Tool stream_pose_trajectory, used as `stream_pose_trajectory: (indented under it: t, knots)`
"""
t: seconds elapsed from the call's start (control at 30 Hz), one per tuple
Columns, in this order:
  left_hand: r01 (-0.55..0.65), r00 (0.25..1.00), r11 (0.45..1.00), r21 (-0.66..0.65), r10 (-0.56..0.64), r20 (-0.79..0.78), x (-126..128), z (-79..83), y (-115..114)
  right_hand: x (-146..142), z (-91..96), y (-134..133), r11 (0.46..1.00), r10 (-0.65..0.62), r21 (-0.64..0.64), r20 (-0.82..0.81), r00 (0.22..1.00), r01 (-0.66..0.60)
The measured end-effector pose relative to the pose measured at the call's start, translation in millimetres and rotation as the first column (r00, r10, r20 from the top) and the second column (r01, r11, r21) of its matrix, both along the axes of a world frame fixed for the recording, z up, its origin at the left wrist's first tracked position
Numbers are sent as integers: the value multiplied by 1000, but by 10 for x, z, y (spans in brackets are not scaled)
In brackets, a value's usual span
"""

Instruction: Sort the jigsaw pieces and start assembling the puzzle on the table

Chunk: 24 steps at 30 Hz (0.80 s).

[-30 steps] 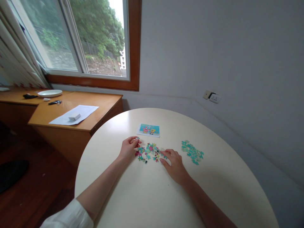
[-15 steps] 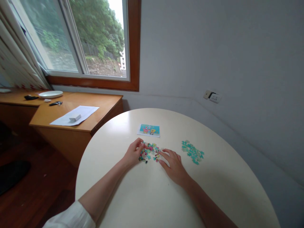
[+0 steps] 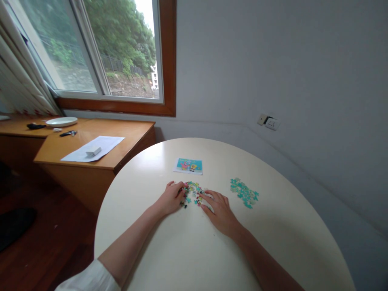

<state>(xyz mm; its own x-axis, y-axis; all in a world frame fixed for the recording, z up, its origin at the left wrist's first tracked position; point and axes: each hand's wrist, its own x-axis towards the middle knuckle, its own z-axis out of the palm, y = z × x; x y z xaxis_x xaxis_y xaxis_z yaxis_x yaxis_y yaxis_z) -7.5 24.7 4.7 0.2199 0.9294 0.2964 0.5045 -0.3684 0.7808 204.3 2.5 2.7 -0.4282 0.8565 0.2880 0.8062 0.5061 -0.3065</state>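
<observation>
A small heap of colourful puzzle pieces (image 3: 192, 192) lies on the round cream table (image 3: 182, 250). My left hand (image 3: 172, 199) rests on the heap's left side, fingers curled over the pieces there. My right hand (image 3: 218, 210) lies flat at the heap's right side, fingers stretched toward it and touching the nearest pieces. A second pile of teal puzzle pieces (image 3: 243, 193) sits apart to the right. Behind the heap lies a small cartoon reference picture (image 3: 188, 165).
A wooden desk (image 3: 87, 157) stands to the left under the window, bearing a paper sheet (image 3: 92, 147) with a small box, a white plate (image 3: 61, 121) and dark small items. A wall socket (image 3: 269, 122) is at the right. Dark wooden floor lies left.
My left hand, which held a piece raised a second ago, has moved right and down onto the heap. My right hand has shifted slightly left against the pieces.
</observation>
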Motion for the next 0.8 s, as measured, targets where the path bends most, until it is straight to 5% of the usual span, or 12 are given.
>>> stream_pose_trajectory:
  t: [0.37, 0.6, 0.8]
  knots:
    - [-165, 986, 986, 29, 166, -25, -33, -64, 64, -3, 16, -24, 994, 110, 15, 52, 993, -111]
    - [-33, 999, 999, 22, 34, -32, -33, -9, 11, -21, -3, -16, 996, 86, -2, 82, 993, -86]
    - [-97, 990, 995, 7, 97, -106, -48, -72, 26, -19, -15, -15, 996, 82, 12, 93, 992, -83]
